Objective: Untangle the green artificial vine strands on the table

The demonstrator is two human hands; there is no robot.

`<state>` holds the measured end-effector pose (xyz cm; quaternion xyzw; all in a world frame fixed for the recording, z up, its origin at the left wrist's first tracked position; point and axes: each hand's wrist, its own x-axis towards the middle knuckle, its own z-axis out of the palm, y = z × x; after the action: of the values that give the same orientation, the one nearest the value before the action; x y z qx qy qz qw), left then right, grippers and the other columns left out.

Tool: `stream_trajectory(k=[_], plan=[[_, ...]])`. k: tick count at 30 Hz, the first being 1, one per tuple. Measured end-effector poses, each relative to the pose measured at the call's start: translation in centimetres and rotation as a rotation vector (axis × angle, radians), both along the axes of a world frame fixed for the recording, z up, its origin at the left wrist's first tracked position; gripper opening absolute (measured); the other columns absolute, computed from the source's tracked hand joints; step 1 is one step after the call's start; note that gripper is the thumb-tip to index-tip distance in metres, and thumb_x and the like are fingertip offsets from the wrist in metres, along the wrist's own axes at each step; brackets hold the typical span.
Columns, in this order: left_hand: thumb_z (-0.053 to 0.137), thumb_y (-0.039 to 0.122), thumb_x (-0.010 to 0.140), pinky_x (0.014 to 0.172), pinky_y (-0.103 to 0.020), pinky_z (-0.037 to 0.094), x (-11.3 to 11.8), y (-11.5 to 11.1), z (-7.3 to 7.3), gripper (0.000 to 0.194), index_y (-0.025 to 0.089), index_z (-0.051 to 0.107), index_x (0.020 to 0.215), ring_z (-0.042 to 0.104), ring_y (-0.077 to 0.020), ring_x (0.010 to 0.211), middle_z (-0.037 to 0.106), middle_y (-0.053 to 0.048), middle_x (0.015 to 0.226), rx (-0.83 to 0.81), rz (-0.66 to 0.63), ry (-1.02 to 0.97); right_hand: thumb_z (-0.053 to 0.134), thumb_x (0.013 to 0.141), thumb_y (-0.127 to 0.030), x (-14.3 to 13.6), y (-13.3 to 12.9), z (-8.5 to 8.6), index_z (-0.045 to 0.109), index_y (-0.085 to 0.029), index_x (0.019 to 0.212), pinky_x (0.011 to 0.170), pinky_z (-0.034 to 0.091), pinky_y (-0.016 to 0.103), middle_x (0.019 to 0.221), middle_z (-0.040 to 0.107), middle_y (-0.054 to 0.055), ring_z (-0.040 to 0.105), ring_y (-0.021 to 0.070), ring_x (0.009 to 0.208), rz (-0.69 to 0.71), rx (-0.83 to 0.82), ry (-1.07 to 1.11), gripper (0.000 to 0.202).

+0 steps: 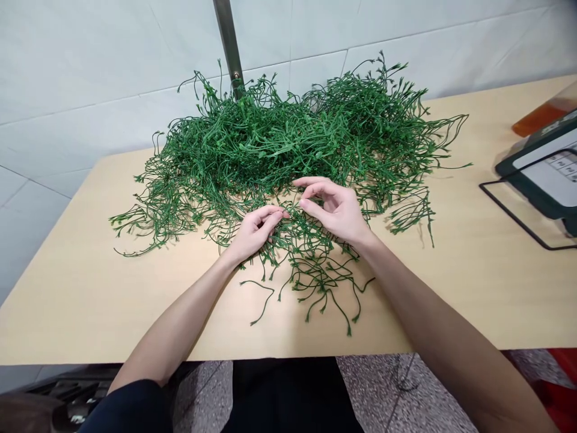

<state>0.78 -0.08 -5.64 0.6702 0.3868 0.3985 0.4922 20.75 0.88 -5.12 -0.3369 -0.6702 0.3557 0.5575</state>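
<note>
Left hand (256, 231) and right hand (336, 207) grip pinching green sprig (293, 210), stem pile (288, 138) on table (451, 288)

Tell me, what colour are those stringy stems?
Dark green, the whole pile of stems; clear in the head view.

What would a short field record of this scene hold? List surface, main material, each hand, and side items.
surface: pale wooden table
main material: heap of thin green plastic plant stems
left hand: fingertips pinching a stem
right hand: fingers curled, pinching the same cluster
loose stems: spread by the hands
side items: dark green device, black wire frame, orange object
</note>
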Motion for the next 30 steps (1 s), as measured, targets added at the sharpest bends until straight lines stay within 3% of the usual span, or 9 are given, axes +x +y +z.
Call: stream_trajectory(k=[4,9,14,16,19,22,25,30], plan=[[0.059,0.058,0.089,0.043,-0.019,0.026,-0.1,0.0,-0.3,0.044,0.015,0.067,0.089,0.034,-0.0059,0.047,0.037,0.006,0.055,0.006,0.013,-0.007,0.069,0.086,-0.044,-0.2,-0.5,0.4,0.06,-0.021,0.083,0.1,0.05,0.043,0.11,0.073,0.009,0.065,0.0238,0.114,0.134,-0.122,-0.015,0.025],[0.06,0.059,0.088,0.04,-0.018,0.025,0.0,0.0,-0.3,0.045,0.015,0.066,0.088,0.031,-0.005,0.045,0.035,0.007,0.054,0.003,0.038,-0.027,0.069,0.087,-0.045,-0.6,-0.7,0.2,0.06,-0.023,0.096,0.079,0.059,0.034,0.085,0.069,0.001,0.071,0.0162,0.078,0.129,-0.208,0.086,0.025],[0.061,0.06,0.087,0.039,-0.017,0.031,0.1,0.1,-0.5,0.044,0.017,0.063,0.09,0.036,-0.0055,0.044,0.044,0.006,0.057,-0.025,0.109,-0.048,0.083,0.073,-0.041,-0.6,-0.8,-0.1,0.067,-0.021,0.099,0.075,0.061,0.034,0.096,0.071,0.004,0.069,0.0159,0.075,0.158,-0.201,0.06,0.037],[0.061,0.061,0.086,0.04,-0.017,0.034,0.0,0.1,-0.6,0.044,0.017,0.063,0.091,0.038,-0.0056,0.045,0.049,0.005,0.059,-0.038,0.126,-0.057,0.083,0.073,-0.036,-0.6,-0.7,-0.4,0.069,-0.02,0.101,0.075,0.061,0.034,0.097,0.071,0.005,0.068,0.0162,0.076,0.083,-0.068,-0.033,0.035],[0.062,0.061,0.086,0.04,-0.017,0.033,0.0,0.1,-0.6,0.045,0.016,0.064,0.09,0.037,-0.0054,0.046,0.048,0.005,0.059,-0.035,0.109,-0.052,0.071,0.085,-0.023,-0.6,-0.4,-1.0,0.072,-0.022,0.106,0.075,0.058,0.035,0.099,0.071,0.006,0.065,0.0175,0.081,-0.069,0.316,-0.232,0.021],[0.062,0.061,0.086,0.041,-0.018,0.03,0.1,0.0,-0.2,0.045,0.016,0.065,0.086,0.034,-0.0051,0.046,0.046,0.005,0.057,-0.006,0.092,-0.045,0.065,0.089,-0.017,-0.5,-0.2,-1.3,0.073,-0.027,0.106,0.082,0.054,0.041,0.106,0.07,0.008,0.062,0.022,0.095,-0.208,0.619,-0.403,0.021],[0.062,0.06,0.086,0.045,-0.02,0.031,0.3,-0.1,0.0,0.045,0.015,0.064,0.081,0.034,-0.0059,0.048,0.043,0.005,0.055,0.042,0.084,-0.037,0.064,0.09,-0.019,-0.2,-0.2,-1.5,0.073,-0.029,0.105,0.087,0.05,0.047,0.111,0.07,0.008,0.058,0.0254,0.103,-0.259,0.71,-0.552,0.02],[0.062,0.06,0.086,0.049,-0.021,0.033,0.3,-0.2,0.0,0.046,0.015,0.065,0.081,0.037,-0.0066,0.051,0.046,0.004,0.057,0.076,0.05,-0.003,0.054,0.095,-0.018,0.0,-0.1,-1.9,0.071,-0.028,0.111,0.084,0.051,0.047,0.105,0.072,0.009,0.059,0.0261,0.104,-0.136,0.695,-0.626,0.025]])
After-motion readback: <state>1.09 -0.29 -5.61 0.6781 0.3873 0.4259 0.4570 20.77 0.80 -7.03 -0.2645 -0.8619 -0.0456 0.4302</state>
